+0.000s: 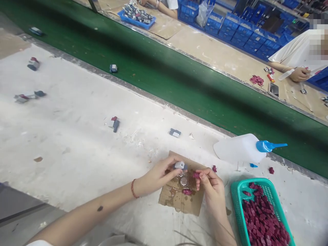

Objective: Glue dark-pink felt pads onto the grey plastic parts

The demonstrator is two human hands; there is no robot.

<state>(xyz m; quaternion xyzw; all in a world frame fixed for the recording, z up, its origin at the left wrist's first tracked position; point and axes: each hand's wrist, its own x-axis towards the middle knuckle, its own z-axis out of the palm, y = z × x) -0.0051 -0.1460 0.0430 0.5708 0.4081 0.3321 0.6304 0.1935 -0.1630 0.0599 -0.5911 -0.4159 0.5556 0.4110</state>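
Observation:
My left hand [164, 172] holds a small grey and dark-blue part [180, 165] between thumb and fingers, above a piece of brown cardboard [194, 201]. To its right, my right hand [211, 184] pinches a small dark-red piece [196, 175]. The two held parts are a short gap apart. Between and below the hands, a small round cap-like dish [183, 181] sits on the wet-stained cardboard, with another dark-red piece [187, 192] just below it. A green basket [234, 194] full of dark-red pieces stands to the right of my right hand.
A white bottle with a blue nozzle [239, 148] lies beyond the basket. Grey-blue parts [175, 133] are scattered on the white table [84, 143]. Past it runs a green conveyor belt [159, 78] carrying parts. People work across it, near a blue tray [148, 25].

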